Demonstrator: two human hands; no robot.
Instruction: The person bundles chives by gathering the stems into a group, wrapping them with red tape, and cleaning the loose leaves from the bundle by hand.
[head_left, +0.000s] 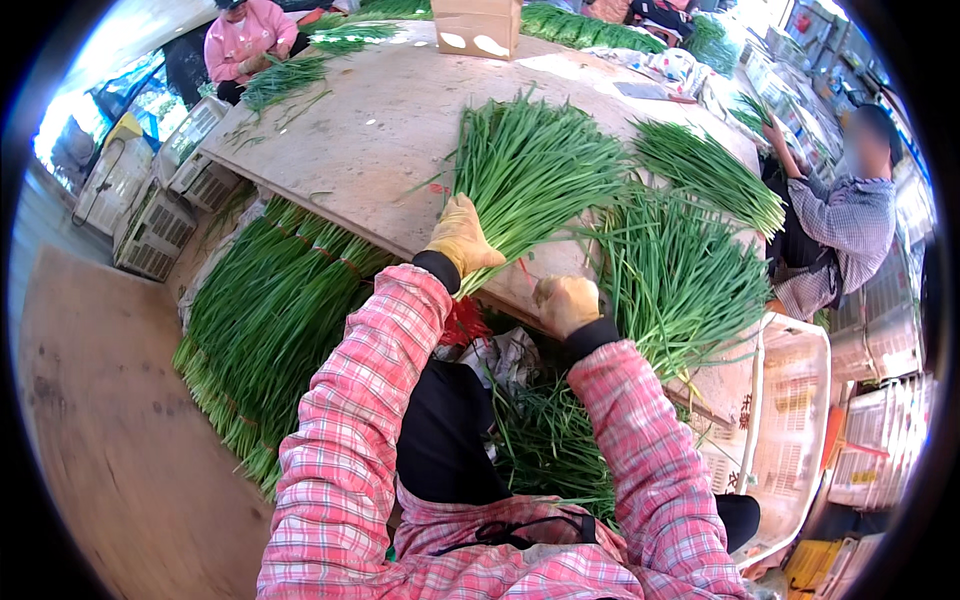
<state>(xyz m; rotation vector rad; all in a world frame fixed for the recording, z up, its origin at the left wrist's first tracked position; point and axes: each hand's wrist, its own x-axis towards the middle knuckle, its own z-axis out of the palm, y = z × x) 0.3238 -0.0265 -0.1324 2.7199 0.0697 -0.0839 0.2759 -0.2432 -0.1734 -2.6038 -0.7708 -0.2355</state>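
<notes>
My left hand (pixel 464 240), in a yellowish glove, grips a bunch of green chives (pixel 535 165) near its pale stem end. The leaves fan out over the wooden table (pixel 340 170), away from me. To its right, my gloved right hand (pixel 567 305) is closed at the table's near edge. A thin red tie (pixel 525 270) runs from beside the stems toward its fingers; the part inside the fist is hidden. Just right of that hand lies a loose heap of chives (pixel 685 275), with another bunch (pixel 710 175) beyond it. Red strands (pixel 462 322) hang below my left wrist.
Tied chive bundles (pixel 290 310) are stacked at lower left, and more greens (pixel 550 435) lie beneath the table by my lap. A white plastic crate (pixel 790 430) stands at right. A cardboard box (pixel 477 28) sits far back. Co-workers sit at right (pixel 840 215) and far left (pixel 250 45).
</notes>
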